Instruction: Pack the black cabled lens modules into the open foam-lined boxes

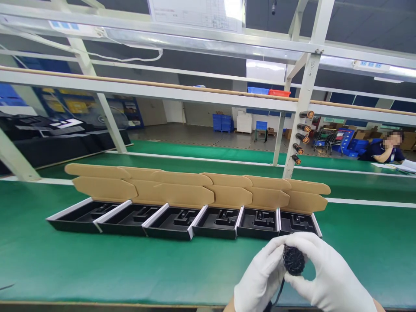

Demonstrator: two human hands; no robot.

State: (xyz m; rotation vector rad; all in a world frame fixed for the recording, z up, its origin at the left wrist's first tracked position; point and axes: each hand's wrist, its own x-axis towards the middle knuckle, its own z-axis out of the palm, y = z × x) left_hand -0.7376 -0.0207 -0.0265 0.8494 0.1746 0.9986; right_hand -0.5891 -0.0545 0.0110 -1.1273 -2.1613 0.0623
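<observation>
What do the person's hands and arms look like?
The left hand and the right hand wear plain white gloves that cover all the fingers that show. They look smooth, with no markings that I can see. A little bare wrist peeks out past each glove; no sleeves show.

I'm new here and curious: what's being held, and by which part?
A round black object, held around its edge by the left hand and right hand.
</observation>
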